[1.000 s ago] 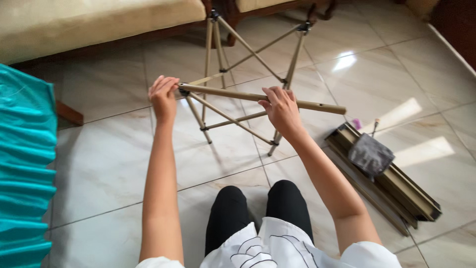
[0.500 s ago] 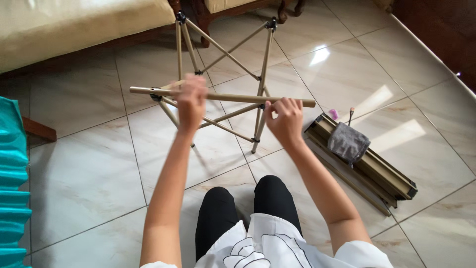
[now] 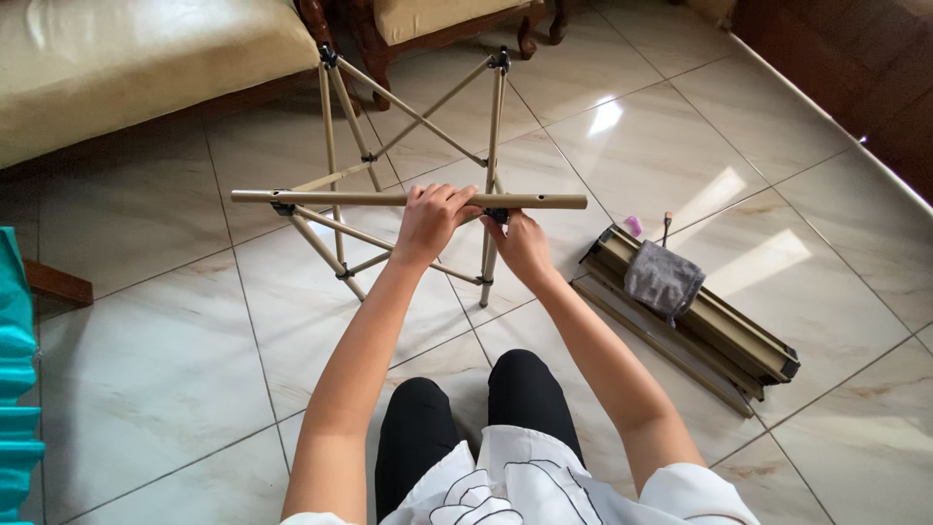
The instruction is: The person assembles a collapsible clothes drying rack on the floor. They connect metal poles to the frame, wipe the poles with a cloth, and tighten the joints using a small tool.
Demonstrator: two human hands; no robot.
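Since half a second ago both hands have slid inward along the horizontal tan tube (image 3: 408, 199), so they now sit close together near its middle instead of spread apart. The left hand (image 3: 431, 220) wraps its fingers over the top of the tube, closed around it. The right hand (image 3: 520, 243) sits just beside it, slightly lower, gripping at the black joint where the tube meets an upright rod of the folding frame (image 3: 418, 146); how far its fingers close around that joint is hard to make out.

The tube runs level across the front of the frame, both ends jutting free past the crossed rods. Behind the frame stands a cream sofa (image 3: 136, 68) on wooden legs, close to the rear rods. To the right of the frame the tiled floor (image 3: 739, 126) lies open, up to a dark wooden wall along the far edge.

Right of the frame, near the person's right forearm, a bundle of long tan rails (image 3: 719, 326) lies on the floor with a grey cloth pouch (image 3: 663, 282) draped over it; what the pouch holds is hidden. Left of the frame, a teal pleated fabric (image 3: 17, 389) is cut off by the picture's edge. The person's black-clad knees (image 3: 466, 418) point toward the frame.
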